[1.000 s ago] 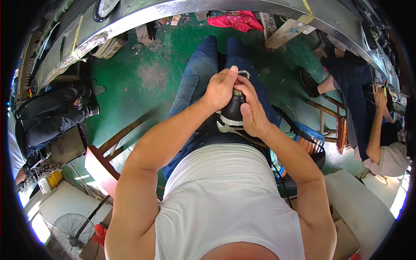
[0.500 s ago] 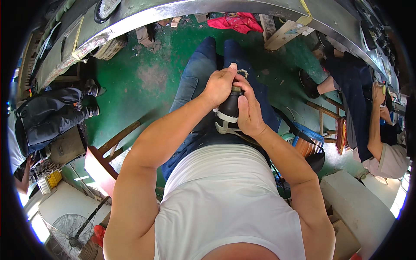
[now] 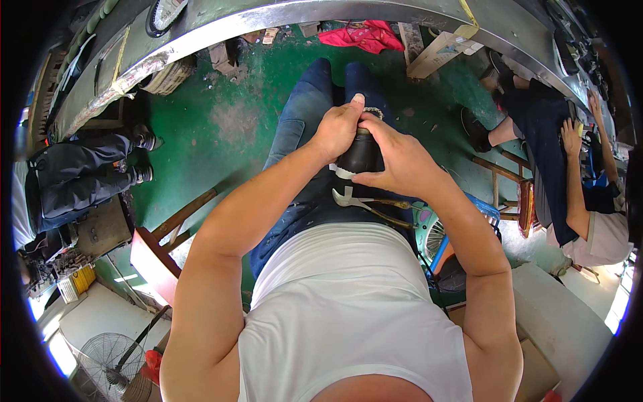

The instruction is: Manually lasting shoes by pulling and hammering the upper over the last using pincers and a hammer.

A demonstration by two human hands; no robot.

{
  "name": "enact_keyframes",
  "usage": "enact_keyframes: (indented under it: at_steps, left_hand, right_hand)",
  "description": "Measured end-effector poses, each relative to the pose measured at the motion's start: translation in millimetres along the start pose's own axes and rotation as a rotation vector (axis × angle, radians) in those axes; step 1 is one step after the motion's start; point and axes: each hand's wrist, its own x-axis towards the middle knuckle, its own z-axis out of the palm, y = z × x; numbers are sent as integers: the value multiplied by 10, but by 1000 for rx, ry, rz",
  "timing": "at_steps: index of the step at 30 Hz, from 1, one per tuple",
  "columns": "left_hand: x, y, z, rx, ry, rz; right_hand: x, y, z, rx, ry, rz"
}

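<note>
A black shoe (image 3: 360,158) with a pale band along its near end rests over my lap between both hands. My left hand (image 3: 337,132) is closed round its left side, thumb pointing up at the far end. My right hand (image 3: 406,159) arches over the right side, its fingertips at the far end and its thumb against the pale band. What lies under the fingers is hidden. Nearer my waist, a pair of metal pincers (image 3: 347,198) with worn handles lies across my jeans (image 3: 293,134), touched by neither hand.
A long metal-edged workbench (image 3: 268,19) curves across the far side. Red cloth (image 3: 365,36) lies on the green floor beneath it. A wooden stool (image 3: 161,251) stands at left, a fan (image 3: 110,362) lower left. Co-workers sit at both sides; a blue-framed green fan (image 3: 432,231) is at my right.
My right hand has swung outward and turned, its thumb now lower on the shoe, uncovering more of the pincers. My left hand barely moved. The right-hand co-worker's hands have spread apart.
</note>
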Motion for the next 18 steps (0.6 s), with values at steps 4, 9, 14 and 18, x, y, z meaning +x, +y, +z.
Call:
enact_keyframes:
  at_steps: [4,9,14,18]
  left_hand:
    - [88,-378,-289,98,21,520]
    - [-254,-556,-627,254,-276,353]
    - [-120,-403,-356,540,89,438]
    - [-141,-234,-394,152,54,408]
  right_hand:
    - [52,-52,28,-159,82,50]
    - [163,-34,-30,-210,91,98]
    - [159,115,107,-32,336,50]
    - [-654,117,247,-176,-34,156]
